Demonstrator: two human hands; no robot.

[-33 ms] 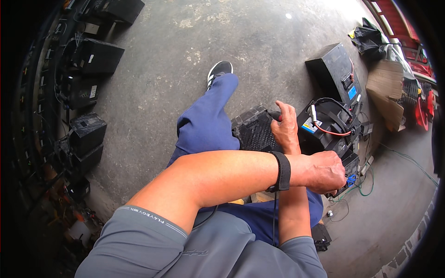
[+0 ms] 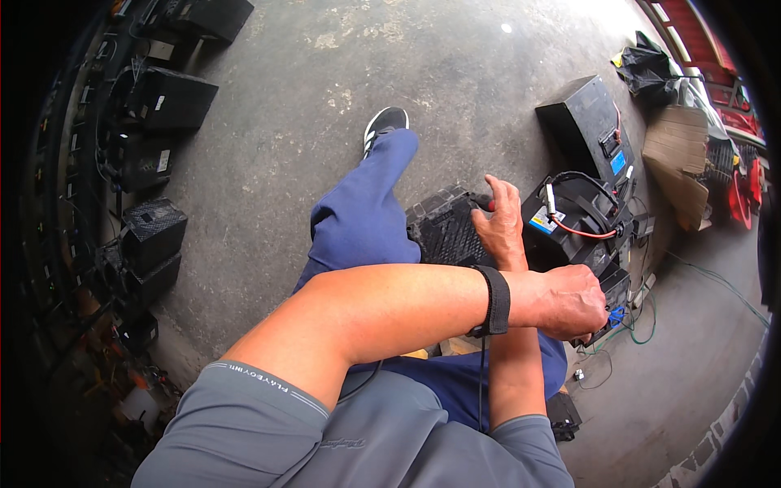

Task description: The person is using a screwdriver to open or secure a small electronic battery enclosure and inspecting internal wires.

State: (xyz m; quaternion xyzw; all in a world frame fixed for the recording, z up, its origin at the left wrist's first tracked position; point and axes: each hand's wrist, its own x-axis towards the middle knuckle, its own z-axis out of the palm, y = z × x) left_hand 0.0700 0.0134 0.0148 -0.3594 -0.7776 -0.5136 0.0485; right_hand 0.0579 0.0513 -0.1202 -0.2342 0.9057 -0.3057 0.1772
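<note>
My left arm, with a black strap on the wrist, crosses over my right forearm. My left hand (image 2: 573, 302) is closed in a fist over the edge of an open black case (image 2: 614, 286) with blue wires (image 2: 617, 316) beside it; what its fingers hold is hidden. Farther ahead, my right hand (image 2: 502, 224) is raised, fingers curled. A small red thing (image 2: 491, 206), perhaps a tool handle, shows between thumb and forefinger, mostly covered. Beyond that hand lies a textured black plastic case (image 2: 446, 224). A black battery pack (image 2: 569, 213) with an orange cable stands to the right.
Another black battery box (image 2: 586, 126) stands farther back, near cardboard (image 2: 677, 154) and a black bag (image 2: 647, 69). Along the left side are more black boxes (image 2: 171, 98). Green cable (image 2: 704, 272) trails over the concrete floor at right. My leg (image 2: 366, 203) stretches ahead.
The thumb and fingertips of my right hand have shifted slightly up, and the red thing between them shows a little differently. My left hand has not visibly moved.
</note>
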